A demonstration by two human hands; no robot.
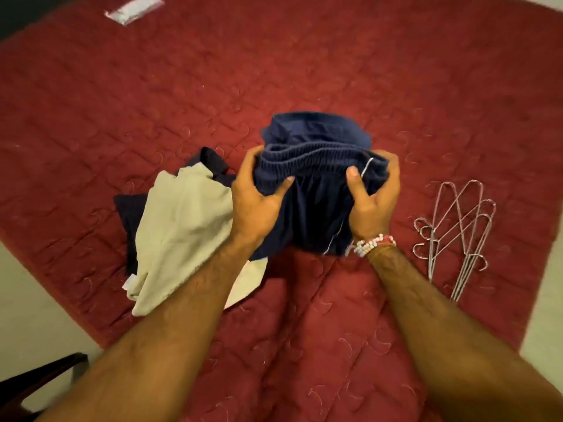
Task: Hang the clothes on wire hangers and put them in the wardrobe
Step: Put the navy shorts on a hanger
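**Navy shorts gripped at waistband**

At frame centre, the navy shorts [313, 190] are held above the red bedspread [335, 71], fingers curled round the elastic waistband by the left hand [259, 199] and right hand [373, 199]. Wire hangers [457, 236] lie at right; a beige garment [182, 236] at left.

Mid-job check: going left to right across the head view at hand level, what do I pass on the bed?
Beige garment → left hand → navy elastic-waist garment → right hand → wire hangers.
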